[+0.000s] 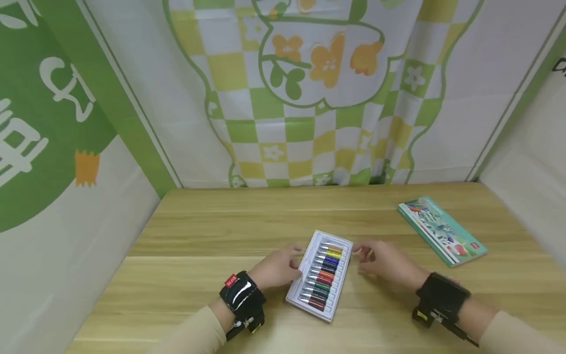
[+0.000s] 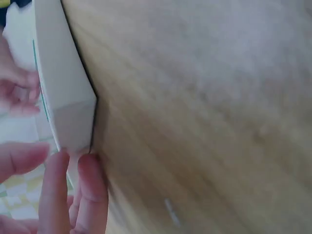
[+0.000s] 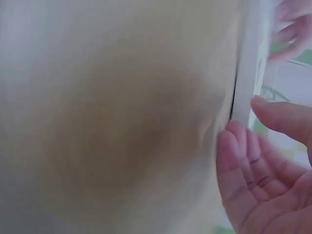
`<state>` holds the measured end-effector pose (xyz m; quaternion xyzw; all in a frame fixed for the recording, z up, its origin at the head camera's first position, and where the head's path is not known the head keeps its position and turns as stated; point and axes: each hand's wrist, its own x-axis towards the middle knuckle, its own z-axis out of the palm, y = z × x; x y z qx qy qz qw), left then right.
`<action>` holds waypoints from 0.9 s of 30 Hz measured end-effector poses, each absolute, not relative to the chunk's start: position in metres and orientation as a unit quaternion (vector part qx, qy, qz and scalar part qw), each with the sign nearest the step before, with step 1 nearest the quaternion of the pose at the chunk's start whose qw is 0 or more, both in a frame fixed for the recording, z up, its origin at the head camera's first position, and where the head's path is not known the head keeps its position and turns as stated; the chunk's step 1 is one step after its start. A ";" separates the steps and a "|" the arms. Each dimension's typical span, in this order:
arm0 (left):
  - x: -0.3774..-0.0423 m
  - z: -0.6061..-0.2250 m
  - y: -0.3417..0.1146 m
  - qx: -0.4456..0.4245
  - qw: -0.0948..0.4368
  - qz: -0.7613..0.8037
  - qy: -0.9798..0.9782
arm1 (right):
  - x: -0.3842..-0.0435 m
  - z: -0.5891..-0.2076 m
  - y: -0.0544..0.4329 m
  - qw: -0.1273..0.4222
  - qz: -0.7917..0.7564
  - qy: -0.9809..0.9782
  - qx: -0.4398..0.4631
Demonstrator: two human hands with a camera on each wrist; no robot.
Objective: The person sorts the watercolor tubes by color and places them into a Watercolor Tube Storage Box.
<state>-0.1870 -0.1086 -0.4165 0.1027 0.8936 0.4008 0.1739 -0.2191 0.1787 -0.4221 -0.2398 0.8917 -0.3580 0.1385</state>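
A shallow white tray of paint tubes lies slightly slanted on the wooden table between the two hands. The tubes sit in a row and come in several colours. On the tray's left side, the left hand has its thumb and fingers spread at the edge. In the left wrist view, its fingertips touch a corner of a pale box side. The right hand is at the upper right edge, fingers loosely bent; the right wrist view shows its thumb and fingers close to the tray's side.
A flat teal box with a printed cover lies toward the table's right side. The wooden table backs onto a patterned curtain. Printed panels stand at the left and right. Each wrist wears a black camera strap.
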 end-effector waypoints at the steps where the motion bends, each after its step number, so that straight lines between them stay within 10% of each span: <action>1: -0.189 -0.418 -0.109 0.097 0.172 0.410 0.891 | -0.214 -0.424 0.180 0.176 -0.403 0.872 -0.216; 8: -0.204 -0.427 -0.106 0.066 0.163 0.466 0.867 | -0.194 -0.423 0.158 0.335 -0.591 0.728 -0.097; 27: -0.192 -0.420 -0.107 0.030 0.143 0.405 0.903 | -0.197 -0.416 0.112 0.282 -0.521 0.800 -0.090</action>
